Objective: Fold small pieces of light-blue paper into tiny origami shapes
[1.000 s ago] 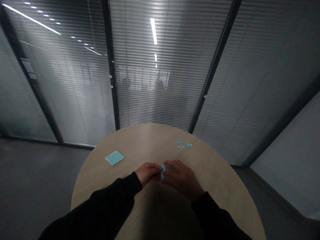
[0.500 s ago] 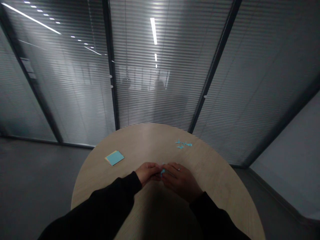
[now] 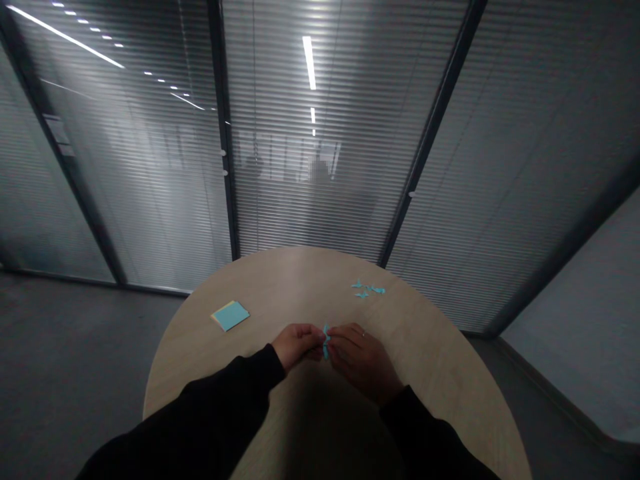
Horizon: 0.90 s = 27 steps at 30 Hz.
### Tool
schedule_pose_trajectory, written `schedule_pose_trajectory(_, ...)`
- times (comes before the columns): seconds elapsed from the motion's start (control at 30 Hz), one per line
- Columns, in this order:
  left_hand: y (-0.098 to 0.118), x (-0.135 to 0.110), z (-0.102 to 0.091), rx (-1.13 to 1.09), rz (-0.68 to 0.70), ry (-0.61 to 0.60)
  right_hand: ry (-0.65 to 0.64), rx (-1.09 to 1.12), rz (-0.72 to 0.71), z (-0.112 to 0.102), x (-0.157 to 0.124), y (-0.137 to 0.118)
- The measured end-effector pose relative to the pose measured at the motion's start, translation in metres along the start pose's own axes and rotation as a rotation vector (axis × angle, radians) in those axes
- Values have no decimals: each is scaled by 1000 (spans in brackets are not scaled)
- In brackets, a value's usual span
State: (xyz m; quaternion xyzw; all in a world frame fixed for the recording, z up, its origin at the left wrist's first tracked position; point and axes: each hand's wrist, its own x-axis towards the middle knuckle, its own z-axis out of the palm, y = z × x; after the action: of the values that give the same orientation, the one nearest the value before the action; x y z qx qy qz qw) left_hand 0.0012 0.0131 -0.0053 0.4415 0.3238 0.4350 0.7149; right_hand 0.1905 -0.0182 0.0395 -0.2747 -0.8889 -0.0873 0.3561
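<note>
Left hand [image 3: 298, 347] and right hand [image 3: 362, 361] pinch a small blue paper piece [image 3: 326, 341] together over the tabletop [image 3: 280, 283].

The fingers nearly meet on it, hiding most of its shape. A sticky-note pad [image 3: 230, 315] lies at 10 o'clock, blue paper scraps [image 3: 369, 289] at 1 o'clock. At 12 o'clock, a blurred shape [image 3: 320, 193] behind the window blinds [image 3: 150, 167] is hard to make out.

Toward the worktop's [image 3: 300, 280] far edge, a passage runs between the sticky-note pad [image 3: 230, 316] and the blue paper scraps [image 3: 368, 289].
</note>
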Motion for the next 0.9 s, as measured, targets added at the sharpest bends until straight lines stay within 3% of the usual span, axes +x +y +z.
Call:
schedule_pose_trajectory(0.1, -1, 1, 0, 28, 17, 1, 56, 18, 54, 5, -4, 4)
schedule_pose_trajectory(0.3, 0, 0, -1, 77, 34, -1, 33, 141, 160, 12, -10, 10)
schedule_pose_trajectory(0.5, 4, -1, -1, 181, 54, -17, 46, 601, 602, 24, -10, 5)
schedule_pose_trajectory(0.63, 6, -3, 0, 255, 89, -22, 64, 739, 799, 31, -10, 2)
schedule_pose_trajectory(0.9, 8, -7, 2, 324, 130, -24, 148, 790, 864, 35, -8, -3)
